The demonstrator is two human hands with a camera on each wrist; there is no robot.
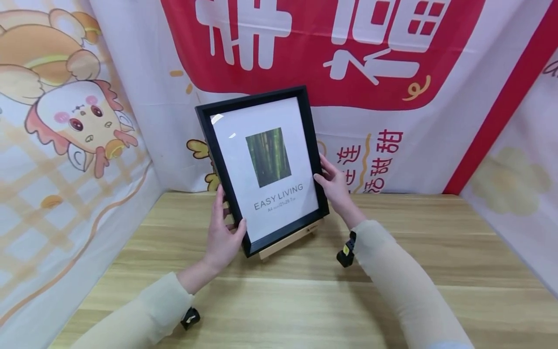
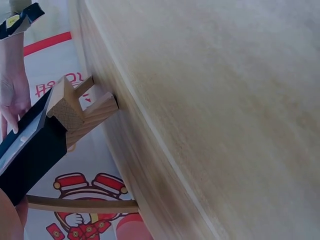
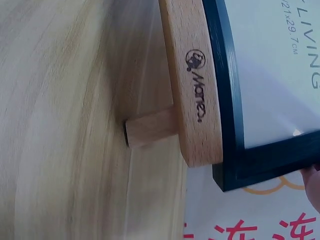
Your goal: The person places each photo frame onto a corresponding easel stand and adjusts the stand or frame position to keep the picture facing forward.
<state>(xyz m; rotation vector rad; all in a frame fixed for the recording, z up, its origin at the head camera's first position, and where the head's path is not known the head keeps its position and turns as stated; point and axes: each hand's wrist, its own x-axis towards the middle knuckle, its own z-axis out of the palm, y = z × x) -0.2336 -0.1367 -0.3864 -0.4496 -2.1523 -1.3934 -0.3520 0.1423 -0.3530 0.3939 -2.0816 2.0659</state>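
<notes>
A black picture frame [image 1: 308,145] stands at the middle of the desk, toward its back edge, leaning backward on a small wooden tabletop easel [image 1: 287,241], its bottom edge seated along the easel's ledge. Behind the frame's clear front sits a white insert sheet [image 1: 231,169] bearing a green bamboo picture [image 1: 268,157] and the printed words "EASY LIVING" [image 1: 279,197], with smaller A4 size text beneath. The left hand [image 1: 224,237] grips the frame's lower left side, thumb on the front border and fingers bent around behind it. The right hand [image 1: 334,186] holds the opposite side somewhat higher, thumb against the front border, fingers curled around the outer edge. The right wrist view shows a dark round logo [image 3: 195,59] and lettering on the ledge's front; the left wrist view shows the easel's thin rear leg [image 2: 82,205] meeting the wood-grain desk [image 1: 279,305]. Both forearms wear cream sleeves [image 1: 405,281], with a black device [image 1: 346,252] at each wrist. Behind the desk hangs a white cloth backdrop [image 1: 152,106] with a large red panel [image 1: 305,72] and white characters; at left is a cartoon-animal cloth [image 1: 22,121].
</notes>
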